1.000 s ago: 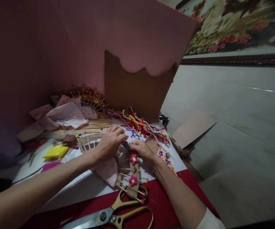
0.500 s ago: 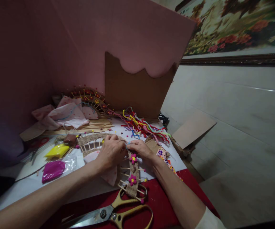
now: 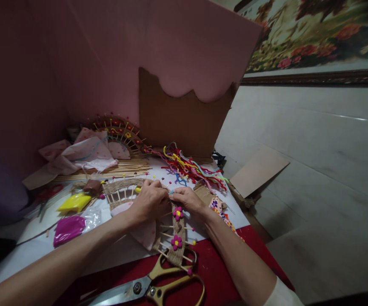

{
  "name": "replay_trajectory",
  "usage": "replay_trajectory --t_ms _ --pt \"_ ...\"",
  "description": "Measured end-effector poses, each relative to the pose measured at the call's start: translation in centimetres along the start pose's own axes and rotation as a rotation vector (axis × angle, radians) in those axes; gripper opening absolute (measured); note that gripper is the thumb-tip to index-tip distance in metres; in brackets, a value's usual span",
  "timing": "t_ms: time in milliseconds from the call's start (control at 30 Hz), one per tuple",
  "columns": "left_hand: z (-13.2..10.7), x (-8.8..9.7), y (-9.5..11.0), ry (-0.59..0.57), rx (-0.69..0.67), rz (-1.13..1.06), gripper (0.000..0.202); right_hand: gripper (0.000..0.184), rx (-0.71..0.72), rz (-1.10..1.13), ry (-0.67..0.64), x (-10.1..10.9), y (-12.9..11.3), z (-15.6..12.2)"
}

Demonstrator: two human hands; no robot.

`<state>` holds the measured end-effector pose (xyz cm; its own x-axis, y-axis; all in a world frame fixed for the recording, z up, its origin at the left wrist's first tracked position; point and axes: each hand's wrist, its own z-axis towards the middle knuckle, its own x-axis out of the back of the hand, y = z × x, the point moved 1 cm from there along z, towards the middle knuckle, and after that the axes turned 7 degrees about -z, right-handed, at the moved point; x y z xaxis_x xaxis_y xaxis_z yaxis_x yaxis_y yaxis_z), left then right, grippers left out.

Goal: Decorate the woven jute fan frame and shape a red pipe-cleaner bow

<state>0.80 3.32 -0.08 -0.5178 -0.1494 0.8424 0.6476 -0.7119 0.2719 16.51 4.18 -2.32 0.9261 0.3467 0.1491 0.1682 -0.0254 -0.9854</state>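
A twine-wrapped arch [image 3: 179,229] with thin sticks tipped by small balls lies in front of me, bearing pink flowers with yellow centres. My left hand [image 3: 153,197] is closed over the top of the arch, and its fingertips are largely hidden. Beside it, on the right, my right hand [image 3: 187,199] pinches a small light-blue piece [image 3: 171,192] against the arch's upper edge. The two hands' fingertips nearly meet there. Under the arch's lower right end lie large scissors [image 3: 158,272] with yellow handles.
Colourful fuzzy strands [image 3: 190,168] lie behind my hands. A yellow packet [image 3: 74,203] and a magenta packet [image 3: 69,229] sit on the left. Further back are thin sticks [image 3: 123,166], pink patterned cloth [image 3: 88,148], another decorated arch [image 3: 120,125] and upright cardboard [image 3: 184,119].
Both hands stay at nearly the same spot on the arch, with only slight finger movement. The view has shifted a little.
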Motion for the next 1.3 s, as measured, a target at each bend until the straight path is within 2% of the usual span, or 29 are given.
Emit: replay_trajectory --t_ms 233,433,633,767,1033,1300 --pt "0.2 0.2 -0.1 -0.029 -0.031 -0.046 0.018 0.026 -0.006 0.01 -0.006 0.0 -0.2 -0.3" --pt "-0.3 1.0 -0.7 -0.001 0.027 -0.061 0.012 0.032 -0.032 0.016 0.015 -0.1 -0.4 -0.1" --pt "-1.7 1.7 -0.9 0.139 0.131 -0.17 0.014 0.04 -0.062 0.074 -0.045 0.0 -0.1 -0.1" --pt "-2.5 1.7 -0.7 0.209 0.133 -0.2 0.018 0.046 -0.05 0.155 -0.077 0.1 0.1 -0.1" --pt "-3.5 0.5 -1.8 0.239 0.093 -0.1 0.018 0.049 -0.052 0.246 -0.081 0.3 0.0 -0.1" --pt "-3.5 0.6 -0.5 0.242 0.077 -0.008 0.021 0.049 -0.077 0.233 -0.025 0.5 -0.5 -0.2"
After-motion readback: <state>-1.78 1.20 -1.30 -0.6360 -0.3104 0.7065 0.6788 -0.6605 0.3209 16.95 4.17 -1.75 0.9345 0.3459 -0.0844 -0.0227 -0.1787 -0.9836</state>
